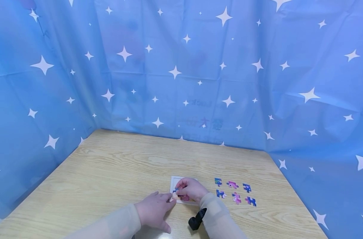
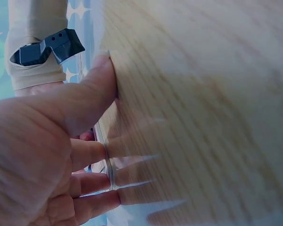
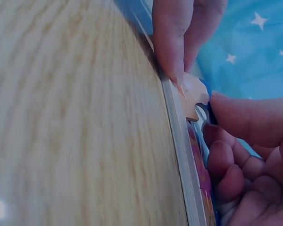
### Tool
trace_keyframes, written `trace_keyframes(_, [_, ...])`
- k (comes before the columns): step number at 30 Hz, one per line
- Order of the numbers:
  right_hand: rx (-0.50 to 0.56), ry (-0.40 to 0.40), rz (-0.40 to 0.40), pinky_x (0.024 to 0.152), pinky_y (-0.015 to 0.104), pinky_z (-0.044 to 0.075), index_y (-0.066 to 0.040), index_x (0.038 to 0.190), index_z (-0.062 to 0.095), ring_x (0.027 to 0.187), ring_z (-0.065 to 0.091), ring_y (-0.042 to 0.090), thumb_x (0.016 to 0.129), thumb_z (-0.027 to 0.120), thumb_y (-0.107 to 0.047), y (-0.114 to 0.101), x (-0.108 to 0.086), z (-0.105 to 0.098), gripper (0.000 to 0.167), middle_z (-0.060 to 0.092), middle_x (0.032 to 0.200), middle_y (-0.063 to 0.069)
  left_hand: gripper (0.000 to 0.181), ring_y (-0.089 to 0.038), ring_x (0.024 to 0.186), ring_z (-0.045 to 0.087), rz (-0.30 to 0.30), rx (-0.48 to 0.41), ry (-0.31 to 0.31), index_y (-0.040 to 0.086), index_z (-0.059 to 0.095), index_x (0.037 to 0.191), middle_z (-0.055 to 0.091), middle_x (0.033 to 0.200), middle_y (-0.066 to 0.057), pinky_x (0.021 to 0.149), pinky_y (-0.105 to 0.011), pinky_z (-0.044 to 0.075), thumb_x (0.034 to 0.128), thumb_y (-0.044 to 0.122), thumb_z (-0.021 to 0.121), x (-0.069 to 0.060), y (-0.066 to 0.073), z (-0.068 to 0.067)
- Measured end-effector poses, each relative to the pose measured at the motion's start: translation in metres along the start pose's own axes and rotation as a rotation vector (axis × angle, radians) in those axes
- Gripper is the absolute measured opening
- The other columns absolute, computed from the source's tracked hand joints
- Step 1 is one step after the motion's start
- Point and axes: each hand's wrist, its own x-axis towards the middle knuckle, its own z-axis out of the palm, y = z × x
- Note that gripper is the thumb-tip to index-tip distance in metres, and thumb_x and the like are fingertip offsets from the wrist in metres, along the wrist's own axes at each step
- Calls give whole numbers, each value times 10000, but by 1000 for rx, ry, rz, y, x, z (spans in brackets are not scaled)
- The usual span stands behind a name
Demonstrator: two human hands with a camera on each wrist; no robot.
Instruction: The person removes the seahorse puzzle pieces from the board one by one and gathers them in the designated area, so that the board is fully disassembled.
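Note:
A white-bordered puzzle board (image 1: 184, 202) lies on the table with pink and yellow pieces in its lower part. My right hand (image 1: 194, 190) is over it, pinching a puzzle piece (image 3: 194, 92) with a pale face and blue edge, tilted at the board's border (image 3: 178, 136). My left hand (image 1: 153, 209) rests at the board's left side, fingers extended and thumb spread; in the right wrist view its fingertips (image 3: 172, 56) touch the piece. The left wrist view shows the left fingers (image 2: 92, 183) against the board's edge.
To the board's right, several loose pieces lie in two rows, among them a pink one (image 1: 232, 184) and a blue one (image 1: 251, 201). A blue star-patterned curtain (image 1: 175, 89) surrounds the wooden table (image 1: 109, 166). A black device (image 1: 196, 219) sits at the right wrist.

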Motion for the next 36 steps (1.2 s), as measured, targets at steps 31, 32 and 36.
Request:
trace_keyframes(31, [75, 3, 19, 528, 225, 429, 17, 965, 618, 570, 505, 121, 871, 672, -39, 1, 1, -6, 122, 569, 721, 16, 893, -227, 1278, 473, -6, 16, 23, 161, 502, 1411, 467, 1431, -90, 1040, -441, 391, 709, 684, 677, -2, 1, 0])
trace_keyframes(32, [84, 4, 20, 537, 227, 436, 19, 967, 619, 584, 510, 124, 869, 673, -37, 1, 1, -6, 125, 566, 724, 15, 892, -228, 1279, 472, -8, 13, 23, 160, 502, 1411, 466, 1431, -91, 1040, -442, 390, 709, 683, 678, -2, 1, 0])
trace_keyframes(36, [125, 4, 34, 565, 240, 471, 26, 979, 616, 618, 539, 133, 861, 674, -26, 1, 1, -7, 141, 574, 732, 18, 892, -232, 1282, 470, -16, 5, 21, 162, 504, 1409, 465, 1433, -91, 1038, -452, 392, 705, 681, 682, -1, 1, 0])
